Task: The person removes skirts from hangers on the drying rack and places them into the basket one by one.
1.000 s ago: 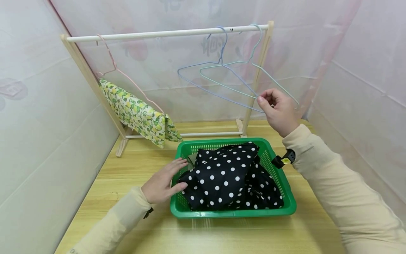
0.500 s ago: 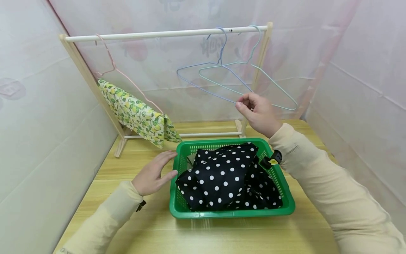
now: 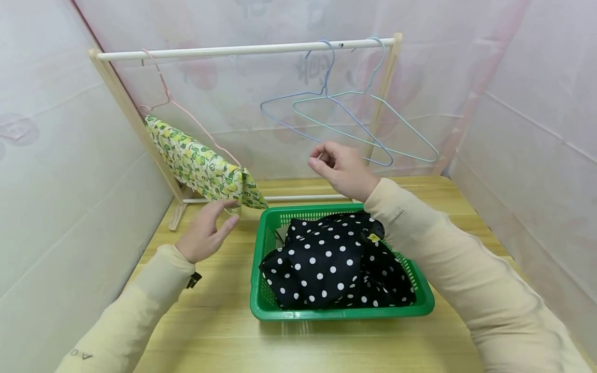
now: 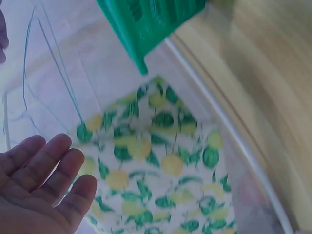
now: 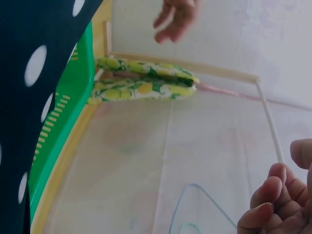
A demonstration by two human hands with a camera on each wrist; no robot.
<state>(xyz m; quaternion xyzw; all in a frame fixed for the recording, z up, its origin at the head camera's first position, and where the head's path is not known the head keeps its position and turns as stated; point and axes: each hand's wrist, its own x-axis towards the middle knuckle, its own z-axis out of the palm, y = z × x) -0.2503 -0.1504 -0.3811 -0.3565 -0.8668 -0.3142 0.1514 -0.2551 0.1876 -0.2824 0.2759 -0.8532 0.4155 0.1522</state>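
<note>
Yellow and green lemon cloth [image 3: 200, 160] hangs from a pink hanger [image 3: 169, 96] at the left end of the white rail [image 3: 233, 51], folded over so that two sides hang down. The left hand [image 3: 205, 233] is close to its low near corner, fingers loose and thumb held apart, with nothing gripped; it is hard to tell if the fingertips brush the cloth. The right hand [image 3: 344, 168] is up in front of the blue hanger [image 3: 325, 85], fingers softly curled and thumb near them, and no wire or cloth shows in its grip. Behind is a pale green hanger [image 3: 371, 80], bare like the blue one. Black cloth with white dots [image 3: 322, 259] lies heaped in the green basket [image 3: 345, 313] on the worktop [image 3: 219, 331]. The step now looks like making the lemon cloth neat. To do it well, the hands should go slow, pinch just the edges, and pull softly until both sides are even. A hard tug could make the cloth slip off, so one hand might steady the pink wire.
</note>
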